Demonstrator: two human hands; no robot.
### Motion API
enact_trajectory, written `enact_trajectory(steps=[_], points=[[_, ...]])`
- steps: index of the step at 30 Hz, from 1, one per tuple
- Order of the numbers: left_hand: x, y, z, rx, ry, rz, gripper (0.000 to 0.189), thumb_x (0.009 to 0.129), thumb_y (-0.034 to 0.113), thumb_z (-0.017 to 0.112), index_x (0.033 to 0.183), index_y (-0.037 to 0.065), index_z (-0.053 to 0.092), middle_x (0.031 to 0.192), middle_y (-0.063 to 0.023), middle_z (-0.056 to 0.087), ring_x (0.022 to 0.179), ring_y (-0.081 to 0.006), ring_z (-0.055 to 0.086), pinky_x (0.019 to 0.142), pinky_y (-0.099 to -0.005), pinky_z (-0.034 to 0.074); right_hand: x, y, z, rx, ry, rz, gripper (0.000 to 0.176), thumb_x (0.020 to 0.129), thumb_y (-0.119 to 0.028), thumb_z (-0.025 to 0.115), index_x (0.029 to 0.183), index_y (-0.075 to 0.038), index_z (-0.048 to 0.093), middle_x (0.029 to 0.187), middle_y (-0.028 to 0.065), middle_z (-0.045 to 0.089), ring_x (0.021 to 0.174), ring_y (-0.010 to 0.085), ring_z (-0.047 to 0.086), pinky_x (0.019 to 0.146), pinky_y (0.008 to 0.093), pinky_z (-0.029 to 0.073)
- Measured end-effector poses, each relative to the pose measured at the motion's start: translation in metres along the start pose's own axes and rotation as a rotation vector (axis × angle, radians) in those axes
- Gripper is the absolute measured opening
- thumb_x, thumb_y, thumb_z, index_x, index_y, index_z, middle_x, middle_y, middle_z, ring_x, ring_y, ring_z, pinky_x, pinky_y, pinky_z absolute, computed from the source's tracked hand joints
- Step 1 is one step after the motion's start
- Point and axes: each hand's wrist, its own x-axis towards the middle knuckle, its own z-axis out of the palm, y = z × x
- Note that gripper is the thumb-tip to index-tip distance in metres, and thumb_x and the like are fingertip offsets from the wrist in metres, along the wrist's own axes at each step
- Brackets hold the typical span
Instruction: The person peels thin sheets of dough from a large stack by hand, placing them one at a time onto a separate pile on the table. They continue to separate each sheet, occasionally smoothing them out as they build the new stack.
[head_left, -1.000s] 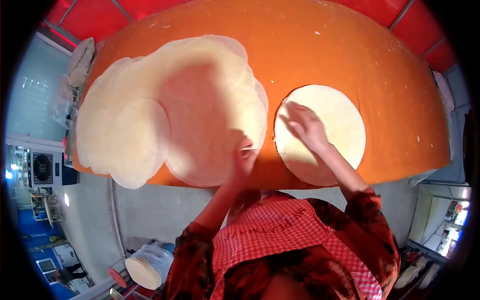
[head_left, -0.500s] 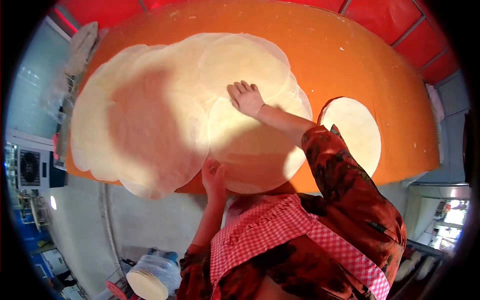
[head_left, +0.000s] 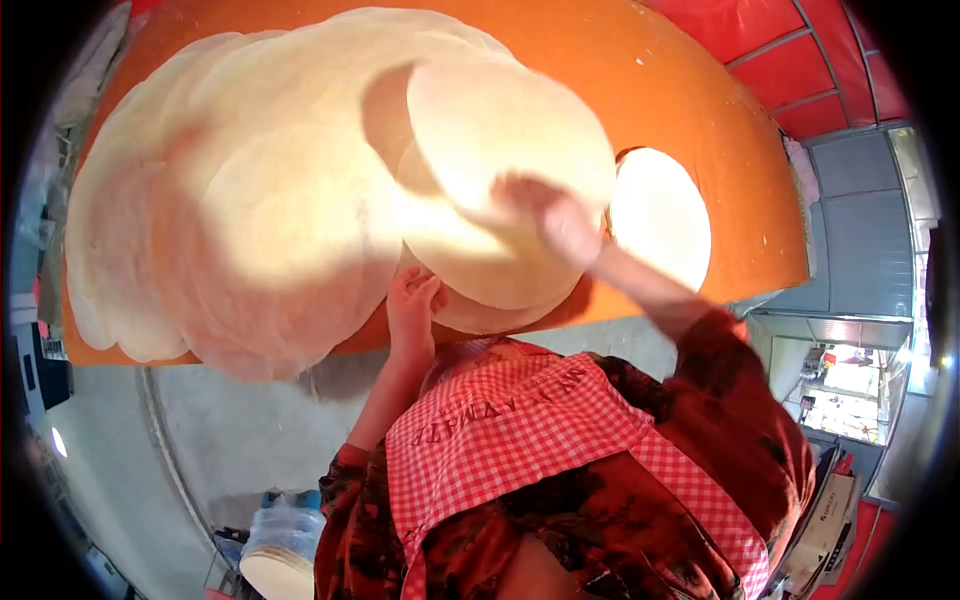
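A thin, pale round flatbread is partly raised over the others, throwing a shadow to its left. Motion smears my right hand, which lies over its right part, so its fingers cannot be made out clearly. At the near left rim of the round sheets, my left hand has its fingers curled together on an edge. Beneath, another round sheet shows along the table's front. Many overlapping flatbreads spread over the left of the orange table.
A separate pile of round flatbreads sits to the right. Below the table at left, a plastic-wrapped stack stands near the floor. Red padded panels line the far right side, and a box stands at lower right.
The upper flatbread has shifted and lifted, with a new shadow on its left. My right hand has swung toward the right and blurred. The whole view has turned and shifted.
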Motion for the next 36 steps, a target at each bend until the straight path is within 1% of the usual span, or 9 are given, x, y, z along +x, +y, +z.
enact_trajectory(steps=[7, 19, 22, 23, 27, 29, 32, 35, 36], points=[[-0.013, 0.001, 0.011, -0.101, -0.106, -0.069, 0.013, 0.091, 0.005, 0.053, 0.103, 0.004, 0.050, 0.099, -0.0089, 0.059, 0.089, -0.0248, 0.063, 0.081, -0.0400, 0.055, -0.060, -0.093, 0.046, -0.063, -0.031, 0.242, 0.040, 0.077, -0.015, 0.057, 0.116, -0.005, 0.056, 0.121, 0.0121, 0.057, 0.117, 0.0254, 0.053, 0.080, 0.0398, 0.051], [-0.021, 0.008, 0.025, 0.040, -0.234, -0.063, 0.039, 0.095, 0.024, 0.053, 0.129, 0.005, 0.047, 0.126, -0.0154, 0.055, 0.123, -0.0273, 0.050, 0.098, -0.0405, 0.042, -0.055, -0.098, 0.057, 0.209, 0.032, 0.422, 0.055, 0.079, -0.035, 0.064, 0.126, -0.010, 0.055, 0.115, 0.0161, 0.063, 0.104, 0.0309, 0.062, 0.078, 0.0428, 0.052], [-0.025, 0.005, 0.010, 0.282, -0.180, 0.124, 0.030, 0.094, 0.013, 0.055, 0.122, 0.004, 0.051, 0.116, -0.0109, 0.058, 0.105, -0.0210, 0.058, 0.088, -0.0337, 0.047, -0.008, -0.007, 0.011, 0.200, -0.237, 0.475, 0.028, 0.082, -0.024, 0.059, 0.104, -0.009, 0.067, 0.090, 0.0201, 0.068, 0.084, 0.0366, 0.065, 0.076, 0.0461, 0.051], [-0.026, 0.005, 0.002, 0.344, -0.156, 0.157, 0.027, 0.093, 0.010, 0.055, 0.120, 0.005, 0.052, 0.112, -0.0099, 0.058, 0.100, -0.0188, 0.059, 0.084, -0.0316, 0.049, 0.003, 0.032, 0.001, 0.454, 0.034, 0.581, 0.026, 0.081, -0.018, 0.057, 0.101, -0.007, 0.068, 0.095, 0.0206, 0.068, 0.089, 0.0337, 0.066, 0.079, 0.0451, 0.050], [-0.041, -0.002, -0.035, 0.325, 0.055, -0.007, 0.029, 0.088, 0.012, 0.061, 0.113, 0.003, 0.048, 0.101, -0.0054, 0.055, 0.090, -0.0151, 0.057, 0.079, -0.0280, 0.050, 0.049, -0.033, -0.169, 0.014, -0.007, 0.555, 0.034, 0.083, -0.003, 0.048, 0.111, -0.008, 0.066, 0.096, 0.0176, 0.069, 0.087, 0.0309, 0.067, 0.075, 0.0403, 0.052], [-0.053, 0.004, -0.041, 0.185, -0.017, -0.076, 0.034, 0.088, 0.012, 0.062, 0.116, 0.002, 0.046, 0.103, -0.0065, 0.055, 0.093, -0.0161, 0.057, 0.082, -0.0293, 0.049, 0.037, -0.055, -0.155, -0.296, -0.152, 0.440, 0.037, 0.081, -0.001, 0.049, 0.111, -0.010, 0.068, 0.094, 0.0148, 0.069, 0.086, 0.0331, 0.066, 0.076, 0.0407, 0.052], [-0.038, 0.008, -0.060, 0.004, -0.104, -0.177, 0.021, 0.090, 0.009, 0.057, 0.108, 0.002, 0.047, 0.114, -0.0151, 0.055, 0.111, -0.0298, 0.056, 0.094, -0.0403, 0.048, -0.022, -0.086, -0.037, -0.171, 0.263, 0.331, 0.027, 0.077, -0.002, 0.054, 0.100, -0.007, 0.068, 0.086, 0.0163, 0.066, 0.079, 0.0326, 0.065, 0.068, 0.0441, 0.053], [-0.033, 0.014, -0.064, -0.081, -0.181, -0.265, 0.019, 0.091, 0.010, 0.054, 0.106, 0.001, 0.048, 0.112, -0.0154, 0.055, 0.111, -0.0294, 0.055, 0.096, -0.0410, 0.048, -0.067, -0.120, 0.054, -0.239, -0.169, 0.497, 0.028, 0.074, -0.007, 0.057, 0.100, -0.008, 0.067, 0.094, 0.0138, 0.067, 0.084, 0.0278, 0.066, 0.071, 0.0395, 0.054], [-0.031, 0.018, -0.063, -0.076, -0.210, -0.293, 0.018, 0.091, 0.010, 0.054, 0.105, 0.001, 0.048, 0.111, -0.0154, 0.056, 0.110, -0.0289, 0.056, 0.096, -0.0410, 0.048, -0.071, -0.135, 0.064, -0.216, -0.028, 0.448, 0.031, 0.073, -0.008, 0.058, 0.103, -0.009, 0.067, 0.099, 0.0115, 0.067, 0.091, 0.0269, 0.065, 0.076, 0.0362, 0.054]])
